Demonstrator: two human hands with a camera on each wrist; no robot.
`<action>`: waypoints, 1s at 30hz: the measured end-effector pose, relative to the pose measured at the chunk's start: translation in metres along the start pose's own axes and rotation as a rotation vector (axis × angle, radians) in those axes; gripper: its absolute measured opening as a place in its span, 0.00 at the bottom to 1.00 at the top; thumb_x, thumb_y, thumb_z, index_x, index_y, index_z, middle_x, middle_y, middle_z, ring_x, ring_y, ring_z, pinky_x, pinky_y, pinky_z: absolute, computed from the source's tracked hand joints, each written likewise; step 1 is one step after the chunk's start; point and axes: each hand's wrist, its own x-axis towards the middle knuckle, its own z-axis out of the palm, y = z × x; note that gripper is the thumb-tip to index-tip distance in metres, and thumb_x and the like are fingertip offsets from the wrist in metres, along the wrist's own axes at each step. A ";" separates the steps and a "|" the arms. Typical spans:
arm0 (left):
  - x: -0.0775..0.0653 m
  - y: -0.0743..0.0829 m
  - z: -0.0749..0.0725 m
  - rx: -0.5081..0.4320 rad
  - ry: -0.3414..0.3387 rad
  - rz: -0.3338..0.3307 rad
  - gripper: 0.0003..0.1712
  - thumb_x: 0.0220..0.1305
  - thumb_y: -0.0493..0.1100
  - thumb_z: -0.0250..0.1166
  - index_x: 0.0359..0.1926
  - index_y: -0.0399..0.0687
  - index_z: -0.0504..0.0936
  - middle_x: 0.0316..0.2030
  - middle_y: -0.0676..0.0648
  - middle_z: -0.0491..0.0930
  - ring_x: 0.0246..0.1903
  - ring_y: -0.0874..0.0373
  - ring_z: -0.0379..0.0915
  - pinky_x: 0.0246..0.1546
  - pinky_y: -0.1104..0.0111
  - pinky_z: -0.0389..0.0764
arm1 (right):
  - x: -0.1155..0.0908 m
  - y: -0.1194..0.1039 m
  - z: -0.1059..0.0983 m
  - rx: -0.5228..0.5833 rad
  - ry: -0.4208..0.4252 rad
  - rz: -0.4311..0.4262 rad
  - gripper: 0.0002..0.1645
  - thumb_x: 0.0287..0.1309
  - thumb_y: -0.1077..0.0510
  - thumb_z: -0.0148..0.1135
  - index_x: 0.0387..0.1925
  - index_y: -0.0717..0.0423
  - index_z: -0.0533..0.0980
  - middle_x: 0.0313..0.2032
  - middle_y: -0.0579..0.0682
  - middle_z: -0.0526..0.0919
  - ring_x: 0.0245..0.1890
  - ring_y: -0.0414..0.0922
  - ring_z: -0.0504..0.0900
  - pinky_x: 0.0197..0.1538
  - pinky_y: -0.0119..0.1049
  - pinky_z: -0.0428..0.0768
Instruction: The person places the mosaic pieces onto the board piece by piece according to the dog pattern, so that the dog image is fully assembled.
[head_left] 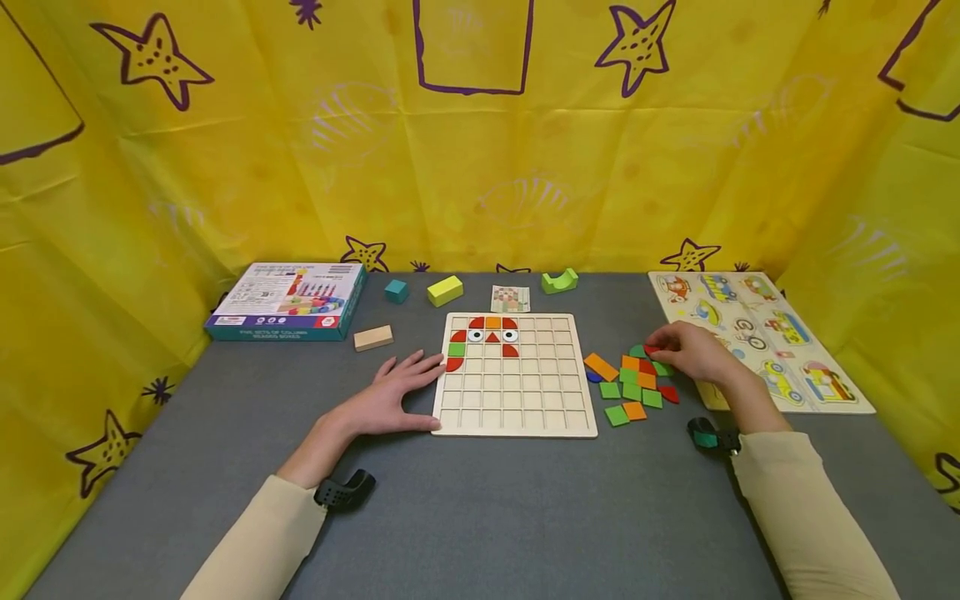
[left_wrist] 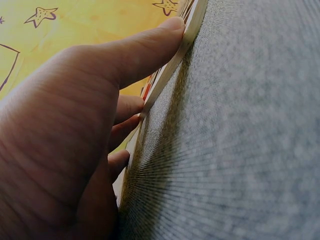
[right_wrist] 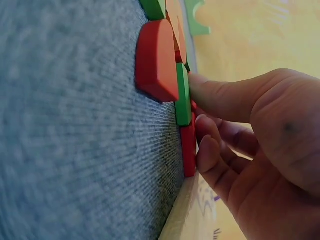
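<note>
A wooden grid board (head_left: pixel 517 400) lies flat on the grey table. Red, green and orange tiles and two round eye tiles (head_left: pixel 475 336) fill part of its upper left. My left hand (head_left: pixel 390 396) rests at the board's left edge, thumb and fingertips touching it with the fingers spread; in the left wrist view the thumb (left_wrist: pixel 145 52) presses the rim. To the right of the board, my right hand (head_left: pixel 693 354) pinches a red tile (head_left: pixel 651 352) at the far side of a loose pile of coloured tiles (head_left: pixel 630 392). Another red tile (right_wrist: pixel 157 60) lies nearer the right wrist camera.
Behind the board lie a small picture card (head_left: pixel 511 299), a green arch block (head_left: pixel 559 282), a yellow block (head_left: pixel 446 291), a teal cube (head_left: pixel 397 291) and a plain wooden block (head_left: pixel 372 337). A boxed set (head_left: pixel 288 302) is at left, a picture puzzle board (head_left: pixel 810 375) at right.
</note>
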 end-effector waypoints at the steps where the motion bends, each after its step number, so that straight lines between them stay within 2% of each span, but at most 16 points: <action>1: 0.000 0.000 0.000 0.000 -0.001 -0.001 0.54 0.59 0.67 0.69 0.79 0.52 0.59 0.79 0.52 0.48 0.78 0.45 0.32 0.71 0.40 0.30 | 0.000 0.000 0.000 -0.004 0.000 0.002 0.13 0.66 0.62 0.65 0.47 0.68 0.81 0.38 0.54 0.85 0.36 0.49 0.79 0.42 0.44 0.77; 11: 0.000 0.000 0.000 0.000 -0.007 -0.009 0.54 0.58 0.67 0.69 0.79 0.52 0.59 0.79 0.52 0.48 0.78 0.45 0.33 0.71 0.41 0.30 | -0.004 -0.005 0.003 0.027 0.040 0.003 0.09 0.67 0.62 0.65 0.45 0.63 0.79 0.37 0.53 0.82 0.37 0.50 0.77 0.42 0.43 0.75; 19: 0.001 0.001 0.000 0.004 0.011 0.003 0.54 0.58 0.67 0.70 0.78 0.51 0.60 0.79 0.52 0.51 0.78 0.45 0.35 0.71 0.41 0.32 | -0.007 -0.012 0.002 0.133 0.078 -0.017 0.07 0.71 0.62 0.61 0.46 0.63 0.77 0.39 0.57 0.81 0.33 0.50 0.79 0.31 0.38 0.78; 24: 0.000 0.001 0.000 0.005 0.004 -0.008 0.54 0.58 0.67 0.70 0.78 0.52 0.59 0.79 0.53 0.50 0.78 0.46 0.34 0.71 0.42 0.31 | -0.004 -0.017 0.005 0.142 0.097 -0.032 0.12 0.72 0.62 0.58 0.51 0.66 0.76 0.42 0.60 0.82 0.36 0.52 0.80 0.37 0.37 0.78; 30: 0.000 0.002 0.000 0.008 0.003 -0.006 0.54 0.58 0.67 0.69 0.78 0.52 0.59 0.79 0.52 0.50 0.78 0.46 0.34 0.71 0.41 0.32 | -0.002 -0.019 0.008 0.157 0.150 -0.026 0.17 0.72 0.61 0.59 0.56 0.69 0.73 0.44 0.61 0.82 0.39 0.54 0.79 0.41 0.37 0.78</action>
